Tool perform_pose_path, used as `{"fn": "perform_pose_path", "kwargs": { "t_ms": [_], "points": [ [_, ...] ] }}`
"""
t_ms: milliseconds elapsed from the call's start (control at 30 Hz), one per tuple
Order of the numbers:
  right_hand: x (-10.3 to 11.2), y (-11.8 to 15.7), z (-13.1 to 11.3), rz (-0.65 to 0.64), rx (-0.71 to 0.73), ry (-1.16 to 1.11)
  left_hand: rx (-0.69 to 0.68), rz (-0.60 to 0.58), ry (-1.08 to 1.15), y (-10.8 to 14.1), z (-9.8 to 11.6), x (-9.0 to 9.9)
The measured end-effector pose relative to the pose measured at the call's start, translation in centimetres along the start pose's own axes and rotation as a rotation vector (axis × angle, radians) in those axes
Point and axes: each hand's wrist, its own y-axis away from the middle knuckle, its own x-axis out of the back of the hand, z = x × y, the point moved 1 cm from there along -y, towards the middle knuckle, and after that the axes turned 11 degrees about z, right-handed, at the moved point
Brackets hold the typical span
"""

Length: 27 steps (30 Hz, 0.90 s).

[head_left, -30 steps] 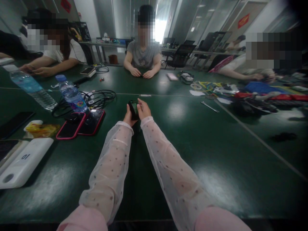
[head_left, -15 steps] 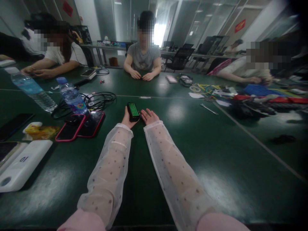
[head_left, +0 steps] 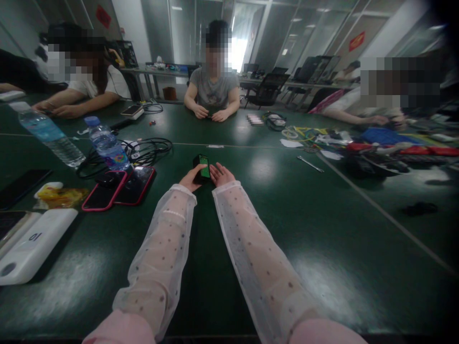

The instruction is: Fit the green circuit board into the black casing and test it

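A small black device with a lit green screen is tilted up on its side, its screen turned toward the right. My left hand grips it from the left, thumb across its near face. Just to its right, my right hand lies palm up with the fingers spread and holds nothing; its fingertips are close to the device, and whether they touch it cannot be made out. Both forearms wear sheer dotted sleeves and rest over the dark green table.
On the left are two bottles, black cables, two red-edged phones and a white power bank. A wrench and a cable pile lie right. People sit across the table, one in a grey shirt.
The device in my left hand has turned from facing up to tilted on its side, and my left thumb has come over it. My right hand has barely moved.
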Motion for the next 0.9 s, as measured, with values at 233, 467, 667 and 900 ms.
{"fn": "perform_pose_path", "kwargs": {
  "t_ms": [233,467,667,900],
  "points": [
    [-0.2,0.4,-0.1,-0.004,0.005,0.023,0.003,0.012,0.057,0.9,0.3,-0.4],
    [-0.5,0.6,-0.2,0.025,0.004,0.056,-0.045,0.039,-0.037,0.8,0.1,-0.4],
    [-0.7,0.5,-0.1,0.027,0.024,0.136,-0.130,0.124,-0.113,0.6,-0.1,-0.8],
    [-0.8,0.1,0.4,0.042,0.054,0.156,-0.478,0.418,-0.407,-1.4,-0.3,-0.5]
  ]
}}
